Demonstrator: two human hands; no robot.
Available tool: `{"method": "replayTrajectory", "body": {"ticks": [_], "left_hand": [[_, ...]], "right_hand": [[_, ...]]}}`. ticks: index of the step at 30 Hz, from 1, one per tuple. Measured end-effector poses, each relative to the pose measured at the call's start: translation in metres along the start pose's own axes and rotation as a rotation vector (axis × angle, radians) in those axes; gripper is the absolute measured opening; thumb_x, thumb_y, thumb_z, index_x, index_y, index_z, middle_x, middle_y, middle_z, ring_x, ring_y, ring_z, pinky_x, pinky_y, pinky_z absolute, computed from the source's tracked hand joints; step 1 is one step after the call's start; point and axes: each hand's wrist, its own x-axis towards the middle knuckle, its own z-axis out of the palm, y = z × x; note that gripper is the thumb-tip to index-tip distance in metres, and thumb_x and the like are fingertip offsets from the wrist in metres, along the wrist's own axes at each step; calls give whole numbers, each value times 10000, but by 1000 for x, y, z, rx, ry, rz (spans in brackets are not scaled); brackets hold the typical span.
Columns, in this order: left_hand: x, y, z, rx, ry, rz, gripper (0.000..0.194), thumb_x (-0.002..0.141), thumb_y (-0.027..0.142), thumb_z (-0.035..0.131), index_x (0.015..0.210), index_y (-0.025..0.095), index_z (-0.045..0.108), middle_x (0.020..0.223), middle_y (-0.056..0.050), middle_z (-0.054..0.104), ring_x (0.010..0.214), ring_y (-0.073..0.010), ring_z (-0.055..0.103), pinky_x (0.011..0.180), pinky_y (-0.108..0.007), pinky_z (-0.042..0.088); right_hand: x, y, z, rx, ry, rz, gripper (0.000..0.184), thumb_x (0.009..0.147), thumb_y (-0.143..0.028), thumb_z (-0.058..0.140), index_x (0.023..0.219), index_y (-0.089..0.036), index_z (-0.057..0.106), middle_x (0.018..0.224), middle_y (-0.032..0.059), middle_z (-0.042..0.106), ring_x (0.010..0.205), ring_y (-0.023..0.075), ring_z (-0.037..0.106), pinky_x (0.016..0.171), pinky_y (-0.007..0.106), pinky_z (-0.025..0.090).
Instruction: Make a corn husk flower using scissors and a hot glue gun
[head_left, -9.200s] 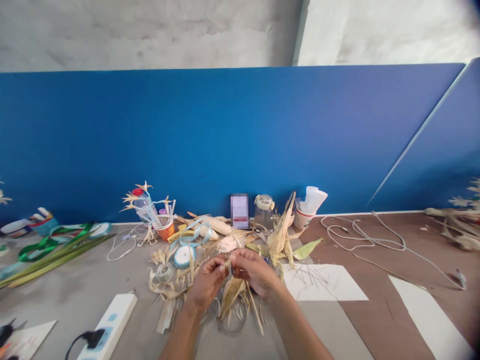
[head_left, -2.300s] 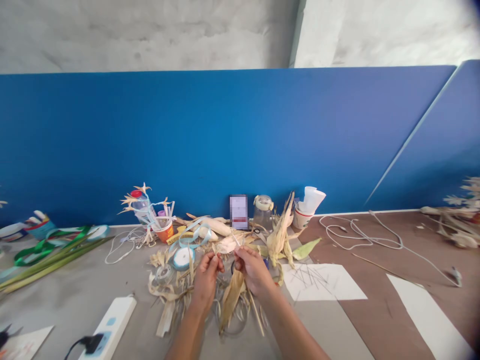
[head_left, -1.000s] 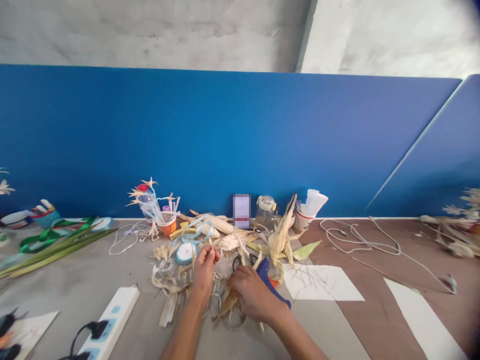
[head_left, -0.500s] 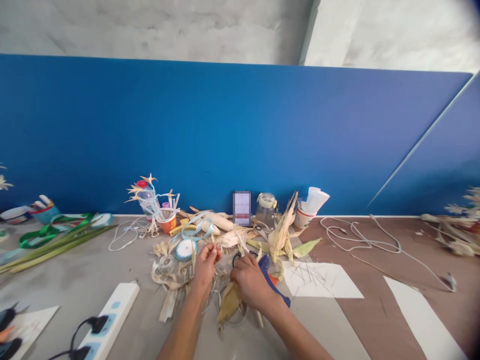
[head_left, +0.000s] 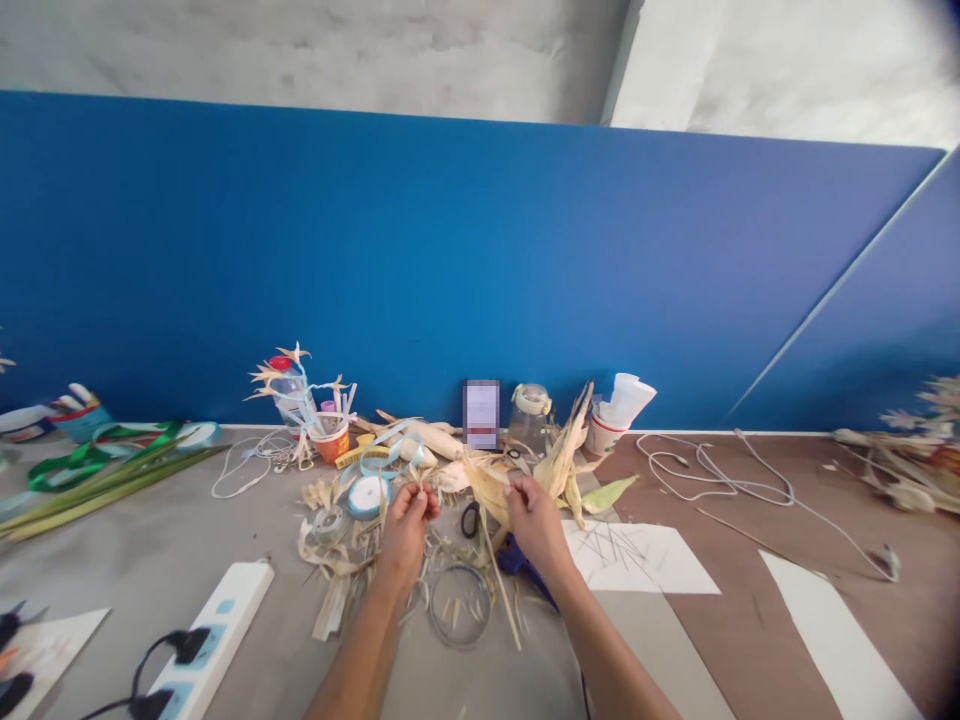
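Husk [head_left: 486, 490], broad and papery, sits clamped in the right hand [head_left: 537, 522]; left hand [head_left: 405, 528] pinches a wispy scrap [head_left: 418, 478].

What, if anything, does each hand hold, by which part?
The right hand pinches a broad dry husk by its right edge. The left hand pinches a small pale piece, apparently by its lower end, though partly hidden.

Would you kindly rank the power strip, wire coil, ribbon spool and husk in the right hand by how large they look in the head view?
1. Power strip, though cut off by the bottom edge.
2. Wire coil and the husk pinched in the right hand: too alike to rank.
3. Ribbon spool.
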Motion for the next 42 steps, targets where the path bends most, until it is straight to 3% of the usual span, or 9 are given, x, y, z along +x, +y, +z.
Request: {"method": "replayTrajectory", "body": {"ticks": [5, 9, 14, 21, 27, 31, 36, 39, 42], "left_hand": [[-8, 5, 5, -83, -162, -38, 141, 699, 274, 642, 746, 167, 562, 612, 28, 462, 576, -94, 426, 593, -237, 363], [-7, 6, 5, -182, -151, -73, 125, 679, 217, 646, 728, 171, 540, 664, 29, 453, 559, -78, 395, 580, -237, 353], [-4, 2, 1, -113, -146, -44, 119, 681, 208, 635, 768, 172, 563, 708, 26, 481, 587, -78, 403, 602, -232, 351], [-1, -8, -4, 88, -99, -22, 180, 672, 289, 636, 795, 179, 562, 716, 26, 494, 587, -91, 405, 595, -231, 344], [6, -19, -11, 179, -86, -1, 210, 617, 225, 652, 793, 177, 549, 692, 41, 482, 588, -89, 404, 583, -218, 338], [6, -21, -13, 222, -98, 7, 170, 641, 237, 644, 769, 173, 552, 653, 45, 472, 574, -92, 399, 564, -218, 328], [3, -15, -11, 292, -132, 14, 145, 669, 278, 630, 743, 172, 564, 592, 50, 435, 550, -100, 370, 546, -222, 299], [3, -13, -11, 337, -122, 8, 147, 662, 292, 635, 732, 172, 586, 584, 47, 439, 552, -104, 372, 553, -223, 297], [3, -13, -12, 378, -108, 16, 145, 668, 292, 626, 750, 173, 614, 578, 45, 448, 546, -107, 379, 547, -224, 294]], "right_hand": [[-2, -5, 11, 95, -19, 19, 236, 769, -285, 413, 850, -156, 593, 794, 67, 645, 734, 202, 587, 685, 293, 421], [-3, -9, 14, 91, -47, 23, 240, 762, -273, 417, 864, -157, 601, 808, 64, 648, 739, 201, 591, 692, 295, 426], [2, -7, 18, 83, -32, 23, 264, 763, -266, 413, 896, -143, 605, 814, 75, 655, 740, 206, 597, 698, 307, 436], [26, 12, 5, -129, 139, -67, 304, 764, -205, 408, 982, -111, 597, 913, 127, 624, 867, 240, 568, 804, 373, 419], [10, 4, 5, -249, 243, -230, 361, 767, -191, 461, 1106, -99, 545, 1067, 163, 538, 1035, 267, 475, 905, 421, 362], [0, -5, 4, -187, 147, -336, 195, 797, -176, 452, 902, -152, 615, 913, 104, 578, 898, 226, 516, 830, 369, 396], [-1, -8, 0, -144, 41, -318, 158, 814, -189, 475, 720, -158, 599, 765, 67, 580, 741, 178, 531, 714, 291, 402], [-5, -9, 2, -283, -102, -275, 149, 802, -150, 478, 824, -171, 624, 837, 72, 614, 777, 182, 538, 706, 286, 374], [-15, -10, 6, -512, -220, -266, 147, 801, -189, 497, 794, -199, 644, 804, 70, 645, 846, 229, 530, 728, 328, 320]]}}
